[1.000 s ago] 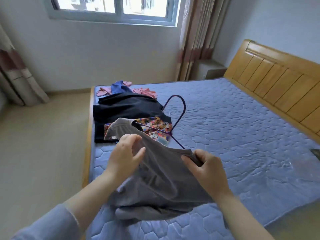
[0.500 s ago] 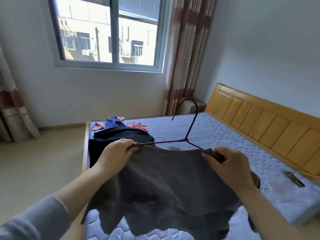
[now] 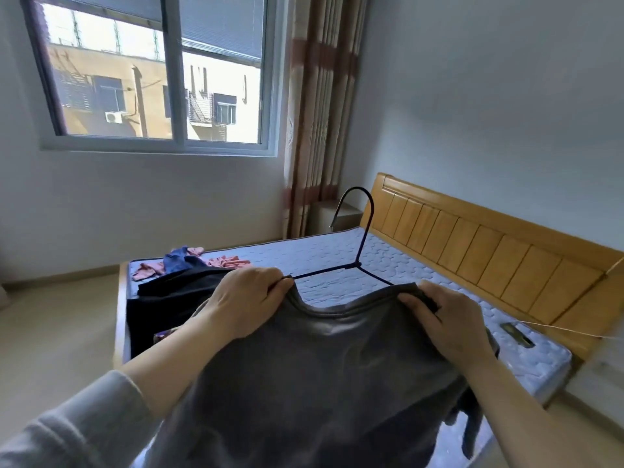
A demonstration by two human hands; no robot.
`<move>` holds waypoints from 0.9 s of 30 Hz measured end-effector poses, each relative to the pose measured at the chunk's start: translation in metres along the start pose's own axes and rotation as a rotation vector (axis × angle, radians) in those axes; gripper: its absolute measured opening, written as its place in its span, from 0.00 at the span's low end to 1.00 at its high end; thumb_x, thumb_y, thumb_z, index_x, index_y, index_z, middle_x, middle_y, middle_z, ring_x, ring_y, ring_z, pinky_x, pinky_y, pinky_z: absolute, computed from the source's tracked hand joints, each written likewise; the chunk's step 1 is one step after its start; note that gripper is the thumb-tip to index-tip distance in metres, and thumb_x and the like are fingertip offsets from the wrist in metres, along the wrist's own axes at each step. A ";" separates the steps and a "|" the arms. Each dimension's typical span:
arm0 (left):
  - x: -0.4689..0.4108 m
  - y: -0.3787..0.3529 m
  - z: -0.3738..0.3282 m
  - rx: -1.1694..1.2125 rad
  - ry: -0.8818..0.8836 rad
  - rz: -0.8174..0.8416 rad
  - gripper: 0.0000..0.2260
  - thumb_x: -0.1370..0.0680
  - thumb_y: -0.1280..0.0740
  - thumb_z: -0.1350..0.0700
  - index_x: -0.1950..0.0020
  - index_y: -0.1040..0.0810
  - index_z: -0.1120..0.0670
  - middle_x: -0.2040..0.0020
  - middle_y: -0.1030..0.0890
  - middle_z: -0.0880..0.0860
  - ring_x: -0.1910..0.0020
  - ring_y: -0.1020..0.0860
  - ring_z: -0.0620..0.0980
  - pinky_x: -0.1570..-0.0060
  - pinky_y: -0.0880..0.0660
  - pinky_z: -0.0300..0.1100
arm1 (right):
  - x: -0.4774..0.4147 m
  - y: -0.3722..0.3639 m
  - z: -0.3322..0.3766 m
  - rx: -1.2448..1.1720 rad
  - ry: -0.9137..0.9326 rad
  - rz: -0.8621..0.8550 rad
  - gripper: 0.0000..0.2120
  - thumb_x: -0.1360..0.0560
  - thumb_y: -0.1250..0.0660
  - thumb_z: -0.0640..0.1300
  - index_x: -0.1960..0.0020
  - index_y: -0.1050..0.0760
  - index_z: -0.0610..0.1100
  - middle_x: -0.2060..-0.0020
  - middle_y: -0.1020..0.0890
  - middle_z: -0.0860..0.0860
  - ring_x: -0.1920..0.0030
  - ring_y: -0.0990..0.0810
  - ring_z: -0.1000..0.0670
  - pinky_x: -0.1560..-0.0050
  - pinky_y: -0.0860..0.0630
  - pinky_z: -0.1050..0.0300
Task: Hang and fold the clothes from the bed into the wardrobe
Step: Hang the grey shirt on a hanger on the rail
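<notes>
Near field: grey sleeve (image 3: 67, 427) covers the left forearm; the right forearm is bare.

1. Grey shirt (image 3: 320, 383): held up in front of the person, above the near end of the bed (image 3: 304, 251). The body of the fabric hangs down and out of frame at the bottom. The neck opening faces up and sags between the two hands.
2. Left hand (image 3: 243, 302): grip clamped on the collar edge at the left side of the neck, fingers curled. The end of the hanger's left arm meets the fingertips here.
3. Right hand (image 3: 449, 319): grip clamped on bunched fabric at the right shoulder, fingers curled over the top.
4. Hanger (image 3: 358, 265): dark wire type, hook up. The right arm enters the neck opening and is hidden under the fabric. The left arm is exposed.

Mid field, left part of the bed: black garment (image 3: 162, 302) spread flat. Beyond it, at the far left corner, pink and blue clothes (image 3: 189, 261) lie in a small heap. Near the right edge of the mattress is a small dark object (image 3: 516, 334), type not identifiable.

Far field: wooden headboard (image 3: 489, 244) at right, striped curtain (image 3: 317, 113) in the corner, window (image 3: 152, 79) at far left.
</notes>
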State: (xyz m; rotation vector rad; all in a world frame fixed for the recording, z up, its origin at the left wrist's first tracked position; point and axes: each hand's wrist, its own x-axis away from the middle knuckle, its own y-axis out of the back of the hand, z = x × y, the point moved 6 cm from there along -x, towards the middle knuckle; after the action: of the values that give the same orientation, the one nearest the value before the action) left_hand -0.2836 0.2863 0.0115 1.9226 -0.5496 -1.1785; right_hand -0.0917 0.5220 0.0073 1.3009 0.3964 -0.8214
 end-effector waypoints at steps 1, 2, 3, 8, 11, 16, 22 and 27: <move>-0.006 -0.003 -0.004 0.019 -0.010 0.000 0.16 0.18 0.43 0.47 0.63 0.29 0.52 0.64 0.22 0.50 0.62 0.24 0.54 0.58 0.29 0.48 | 0.001 0.005 -0.010 0.010 -0.013 0.003 0.15 0.22 0.42 0.63 0.63 0.32 0.56 0.72 0.27 0.59 0.69 0.27 0.60 0.68 0.34 0.60; -0.012 -0.007 -0.009 0.046 -0.020 0.001 0.16 0.18 0.43 0.47 0.65 0.31 0.50 0.65 0.23 0.49 0.62 0.25 0.53 0.57 0.29 0.49 | 0.002 0.011 -0.021 0.018 -0.033 0.010 0.16 0.23 0.41 0.63 0.64 0.33 0.57 0.73 0.27 0.59 0.69 0.27 0.60 0.68 0.34 0.60; -0.019 -0.012 -0.015 0.071 -0.027 -0.005 0.17 0.18 0.42 0.47 0.67 0.33 0.48 0.67 0.26 0.46 0.63 0.26 0.52 0.58 0.29 0.49 | 0.004 0.018 -0.033 0.024 -0.058 0.017 0.16 0.23 0.41 0.64 0.65 0.35 0.57 0.73 0.27 0.58 0.68 0.27 0.60 0.68 0.34 0.59; -0.060 -0.051 -0.058 0.145 -0.030 -0.043 0.20 0.19 0.39 0.47 0.71 0.38 0.46 0.73 0.30 0.45 0.69 0.29 0.48 0.65 0.37 0.44 | 0.011 0.055 -0.097 0.023 -0.155 0.047 0.17 0.27 0.38 0.67 0.63 0.31 0.55 0.69 0.25 0.59 0.65 0.25 0.59 0.64 0.31 0.57; -0.092 -0.082 -0.097 0.193 -0.059 -0.028 0.19 0.20 0.39 0.47 0.71 0.37 0.45 0.72 0.29 0.45 0.69 0.29 0.47 0.66 0.37 0.44 | 0.012 0.075 -0.129 0.058 -0.182 0.060 0.16 0.27 0.38 0.67 0.48 0.25 0.57 0.56 0.21 0.64 0.55 0.23 0.61 0.54 0.25 0.58; -0.143 -0.135 -0.176 0.274 -0.146 -0.012 0.16 0.20 0.39 0.45 0.65 0.25 0.49 0.68 0.23 0.44 0.66 0.27 0.44 0.65 0.36 0.41 | 0.022 0.120 -0.182 0.132 -0.231 0.000 0.13 0.21 0.40 0.59 0.55 0.23 0.53 0.66 0.21 0.58 0.65 0.23 0.59 0.63 0.24 0.54; -0.191 -0.199 -0.275 0.363 -0.294 0.080 0.16 0.19 0.41 0.45 0.65 0.27 0.49 0.67 0.24 0.45 0.64 0.26 0.45 0.63 0.32 0.43 | 0.064 0.174 -0.247 0.153 -0.451 -0.108 0.09 0.22 0.36 0.54 0.58 0.23 0.53 0.67 0.19 0.57 0.63 0.23 0.57 0.65 0.28 0.57; -0.223 -0.246 -0.349 0.449 -0.446 0.157 0.16 0.19 0.41 0.46 0.66 0.32 0.45 0.68 0.27 0.43 0.66 0.29 0.41 0.65 0.36 0.38 | 0.084 0.205 -0.286 0.122 -0.613 -0.105 0.11 0.24 0.36 0.58 0.58 0.22 0.53 0.68 0.20 0.58 0.66 0.22 0.57 0.64 0.26 0.56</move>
State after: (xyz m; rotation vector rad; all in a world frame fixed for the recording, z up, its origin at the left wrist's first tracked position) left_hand -0.0917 0.7279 0.0180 1.9269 -1.2713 -1.4789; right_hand 0.1648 0.7765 0.0185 1.0767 -0.0769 -1.2950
